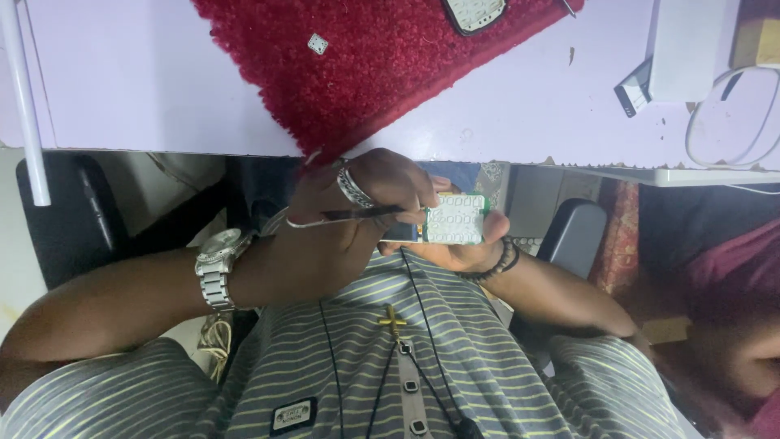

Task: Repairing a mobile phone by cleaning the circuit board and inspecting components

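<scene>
Hands before the chest: left hand (341, 232), grip pinching a thin dark tool (366, 215), seemingly probes the keypad circuit board (455, 219) clasped in the right hand (470, 250), work needing a steady tip.

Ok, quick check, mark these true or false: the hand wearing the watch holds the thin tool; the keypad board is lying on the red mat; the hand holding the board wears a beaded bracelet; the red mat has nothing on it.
1. The left hand, with the wristwatch, holds the thin tool. True.
2. The keypad board lies on the red mat. False: the right hand holds it up in front of the table edge.
3. The right hand wears a beaded bracelet. True.
4. The red mat is bare. False: a small white square piece and a white keypad part lie on it.
</scene>
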